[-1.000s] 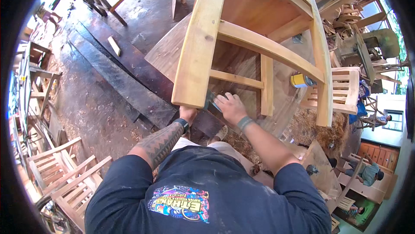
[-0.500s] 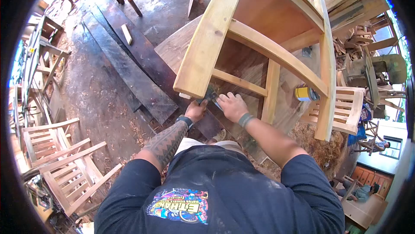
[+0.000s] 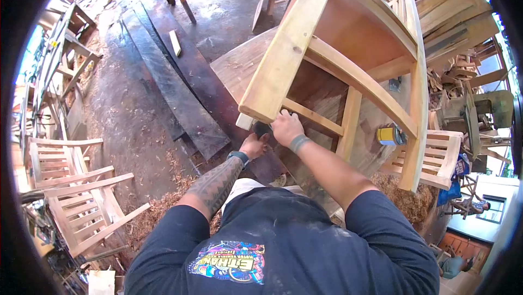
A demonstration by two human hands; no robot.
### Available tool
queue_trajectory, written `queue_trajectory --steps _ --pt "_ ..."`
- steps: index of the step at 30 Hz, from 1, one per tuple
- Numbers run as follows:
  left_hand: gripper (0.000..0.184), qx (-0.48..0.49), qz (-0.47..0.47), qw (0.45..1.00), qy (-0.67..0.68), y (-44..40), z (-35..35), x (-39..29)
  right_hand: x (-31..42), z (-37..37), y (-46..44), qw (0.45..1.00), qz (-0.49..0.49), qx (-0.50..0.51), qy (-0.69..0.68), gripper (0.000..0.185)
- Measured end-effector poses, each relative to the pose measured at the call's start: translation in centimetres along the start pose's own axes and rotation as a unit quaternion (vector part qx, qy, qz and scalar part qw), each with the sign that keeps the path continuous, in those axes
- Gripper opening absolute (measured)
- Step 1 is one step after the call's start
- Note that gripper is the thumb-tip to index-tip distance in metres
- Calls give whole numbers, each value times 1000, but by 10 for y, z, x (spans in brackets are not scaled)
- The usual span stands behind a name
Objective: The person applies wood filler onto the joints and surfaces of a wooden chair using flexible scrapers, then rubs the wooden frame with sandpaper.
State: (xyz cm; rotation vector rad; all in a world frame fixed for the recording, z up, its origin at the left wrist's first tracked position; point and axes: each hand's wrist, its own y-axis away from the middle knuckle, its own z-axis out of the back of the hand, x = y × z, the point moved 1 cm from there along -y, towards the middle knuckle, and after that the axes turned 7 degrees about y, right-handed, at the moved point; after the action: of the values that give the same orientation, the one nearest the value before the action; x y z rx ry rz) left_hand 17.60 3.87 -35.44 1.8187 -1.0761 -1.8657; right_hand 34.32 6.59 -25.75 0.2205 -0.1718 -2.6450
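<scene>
A pale wooden furniture frame (image 3: 357, 77) with a reddish-brown panel (image 3: 362, 28) leans in front of me, its thick near post (image 3: 291, 44) ending just above my hands. My right hand (image 3: 287, 128) is closed around a dark tool (image 3: 262, 128) beside the post's lower end. Most of that tool is hidden, so its kind is unclear. Just below it is my left hand (image 3: 254, 146), with its fingers loosely apart and seemingly holding nothing. A short pale wood end (image 3: 244, 121) pokes out under the post.
Long dark boards (image 3: 174, 85) lie on the floor to the left. Slatted wooden chair pieces (image 3: 81, 202) stand at lower left. A yellow-labelled can (image 3: 388, 135) sits by the frame's right leg. Wood shavings (image 3: 158, 213) cover parts of the floor. Another person (image 3: 456, 265) is at lower right.
My view has shifted, so the surroundings sit further right and lower. My right hand has moved up against the post and rail. My left hand has loosened from the dark tool.
</scene>
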Motion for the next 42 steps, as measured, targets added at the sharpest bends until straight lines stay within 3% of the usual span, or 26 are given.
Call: queue_trajectory --steps 4,7,11,15,18,19,23,26,27,30,36,37,39,42 --pt "51 23 -18 998 52 -4 1 7 2 -7 23 999 14 -8 -32 20" --pt "47 29 7 999 26 -9 5 11 6 -4 19 1000 10 -22 -4 21" --pt "49 9 5 1000 -29 0 6 0 8 5 -4 998 -44 30 -22 22" --pt "54 54 -1 999 6 -23 9 22 13 -2 22 999 -41 -12 -29 22" --pt "55 32 1 999 -41 -6 7 4 8 -38 -1 990 -64 -128 5 21" --pt "56 31 -3 998 -49 -12 7 10 7 -44 -9 990 -95 -68 -75 21" --pt "59 61 -17 997 -32 -38 13 34 17 -34 13 988 -83 -99 -81 21" --pt "57 41 -7 999 -35 -12 9 6 15 -41 9 987 -85 -105 -82 22" --pt "56 44 -4 998 -34 -6 8 1 13 -53 -3 980 -136 -96 -113 23" --pt "54 42 -4 999 -31 0 10 -7 11 -103 -12 977 -125 -131 -109 22" --pt "55 31 -30 998 -52 -6 8 5 26 -33 26 995 -49 -77 -46 23" --pt "56 24 -35 997 -65 -8 8 8 22 -46 15 995 -75 -47 -49 23" --pt "56 23 -36 996 -75 -14 8 11 14 -79 -8 985 -112 -98 -91 25" --pt "58 47 -37 996 -72 -31 13 26 17 -86 -2 982 -143 -81 -95 36"
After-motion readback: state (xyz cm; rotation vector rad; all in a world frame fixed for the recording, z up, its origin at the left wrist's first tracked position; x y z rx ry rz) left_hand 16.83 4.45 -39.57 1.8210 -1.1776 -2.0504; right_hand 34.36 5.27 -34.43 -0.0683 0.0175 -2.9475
